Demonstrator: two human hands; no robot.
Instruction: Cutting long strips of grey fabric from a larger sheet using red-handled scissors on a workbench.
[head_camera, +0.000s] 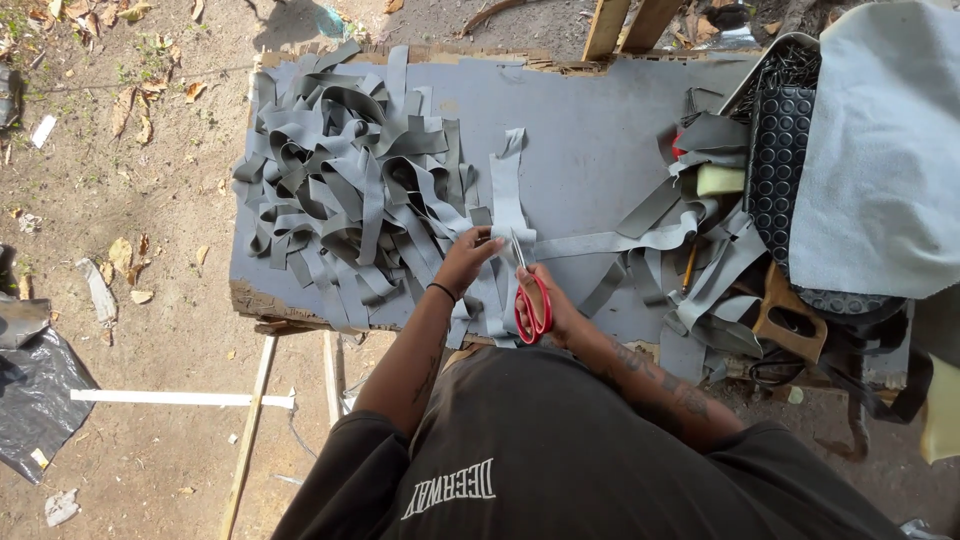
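My right hand (551, 301) grips red-handled scissors (530, 300), whose blades point away from me into a long grey strip of leather-like material (510, 195). My left hand (468, 256) pinches the left side of that strip near the blades. The strip lies flat on the grey board (590, 140) and runs away from me. A big heap of cut grey strips (345, 190) lies to the left of my hands.
More grey strips (690, 235) and a yellowish sponge (720, 180) lie at the right. Further right are a black studded mat (782, 150), a pale grey sheet (885, 150) and a wooden-handled tool (790, 312). Dirt ground with dry leaves surrounds the board; black plastic (35, 395) lies left.
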